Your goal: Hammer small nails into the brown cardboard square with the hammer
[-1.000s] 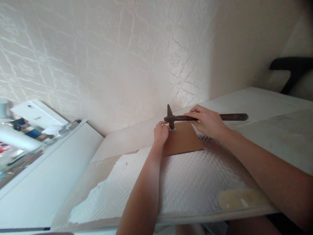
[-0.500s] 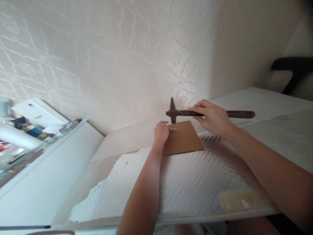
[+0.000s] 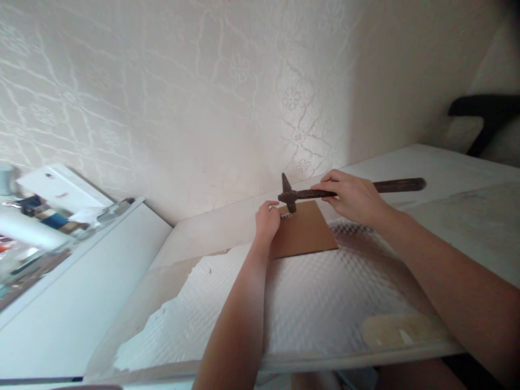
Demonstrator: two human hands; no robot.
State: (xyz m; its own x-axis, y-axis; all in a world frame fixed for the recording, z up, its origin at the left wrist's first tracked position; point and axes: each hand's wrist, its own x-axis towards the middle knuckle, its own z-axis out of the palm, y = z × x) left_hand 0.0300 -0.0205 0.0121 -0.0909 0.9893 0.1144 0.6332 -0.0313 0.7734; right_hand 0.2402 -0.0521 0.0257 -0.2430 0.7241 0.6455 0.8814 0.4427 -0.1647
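Observation:
My right hand (image 3: pixel 352 196) is closed around the middle of the dark wooden handle of a hammer (image 3: pixel 287 197). The hammer lies nearly level, its head over the far part of a flat brown board (image 3: pixel 306 235) and its lower face just above or touching a small silvery ridged piece (image 3: pixel 286 215); I cannot tell which. At the board's left edge, my left hand (image 3: pixel 268 221) is closed on the near end of that ridged piece, one finger stretched toward the hammer head. The hand hides part of the piece.
Under the board, a white textured sheet (image 3: pixel 203 309) with torn edges covers part of the worn table (image 3: pixel 414 168). A white cabinet (image 3: pixel 93 271) on the left carries a white box (image 3: pixel 60 187) and clutter. Behind stands a patterned wall; a black armrest (image 3: pixel 483 105) shows at right.
The hammer head has come down and slightly right toward the silvery piece, tilting a little. My right hand has lowered slightly with it. My left hand stays in place.

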